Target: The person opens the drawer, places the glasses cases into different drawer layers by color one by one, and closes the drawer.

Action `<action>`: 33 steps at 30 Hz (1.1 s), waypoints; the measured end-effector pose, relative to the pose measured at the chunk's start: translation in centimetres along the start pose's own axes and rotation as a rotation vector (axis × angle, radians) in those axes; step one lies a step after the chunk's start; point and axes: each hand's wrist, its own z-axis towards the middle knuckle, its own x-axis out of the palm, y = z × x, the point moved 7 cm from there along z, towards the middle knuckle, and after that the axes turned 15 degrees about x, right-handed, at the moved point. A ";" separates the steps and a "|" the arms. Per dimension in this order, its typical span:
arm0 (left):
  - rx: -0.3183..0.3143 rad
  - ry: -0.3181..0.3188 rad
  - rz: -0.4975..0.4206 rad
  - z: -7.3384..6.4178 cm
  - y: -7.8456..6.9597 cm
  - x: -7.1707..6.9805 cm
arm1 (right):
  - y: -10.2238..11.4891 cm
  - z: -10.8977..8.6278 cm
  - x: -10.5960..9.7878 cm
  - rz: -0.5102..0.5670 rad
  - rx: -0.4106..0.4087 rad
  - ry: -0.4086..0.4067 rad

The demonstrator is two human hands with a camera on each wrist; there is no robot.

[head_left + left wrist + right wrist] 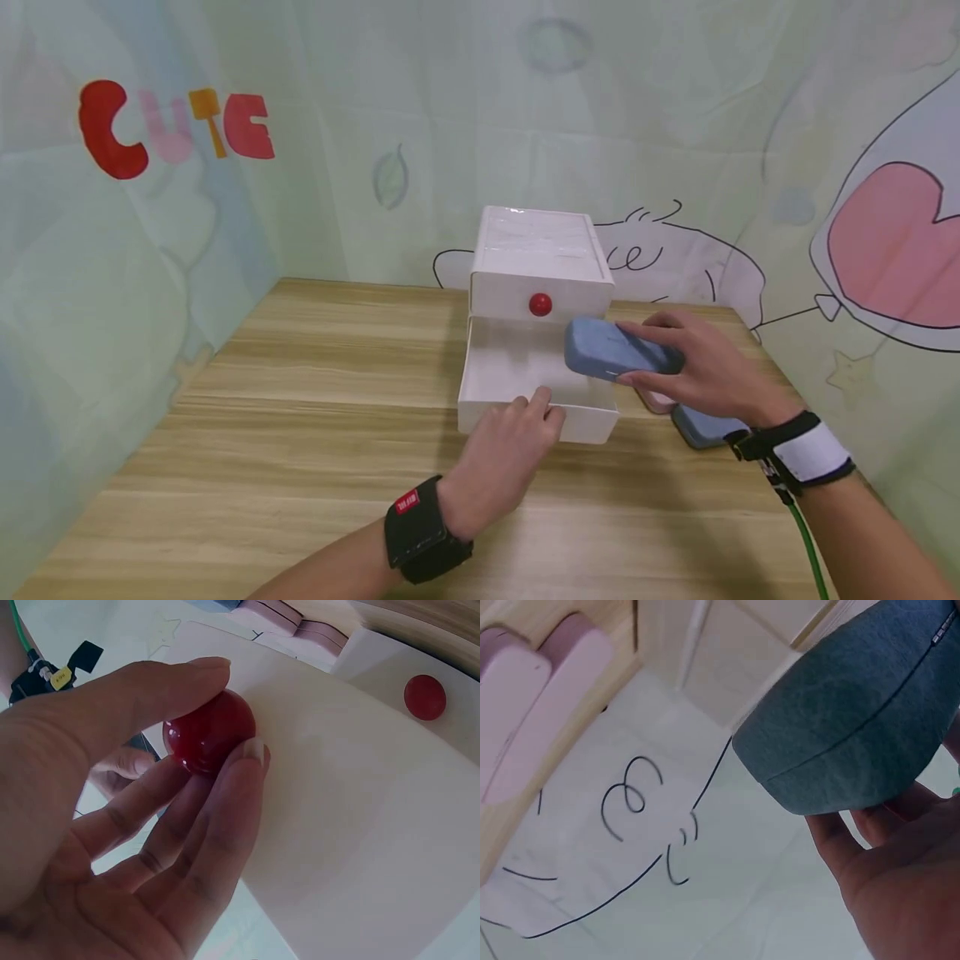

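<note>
A white two-drawer box (547, 246) stands on the table, its lower drawer (495, 367) pulled out. My left hand (504, 462) is at that drawer's front, and in the left wrist view its thumb and fingers pinch the red round knob (210, 731). Above the right side of the open drawer, my right hand (708, 362) holds a blue glasses case (607, 346) between thumb and fingers. The right wrist view shows the same blue glasses case (855, 720) closed, with a seam along its side. The visible part of the drawer's inside holds nothing.
Right of the box, a second blue case (705, 427) and a pink case (656, 402) lie on the wooden table (337, 375), partly hidden by my right hand. Two pink cases (562, 697) show in the right wrist view. The upper drawer, with its red knob (540, 304), is closed.
</note>
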 end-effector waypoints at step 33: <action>-0.005 0.028 0.023 -0.1 -0.2 0.1 | 8.1 5.2 4.3 0.057 -0.107 0.044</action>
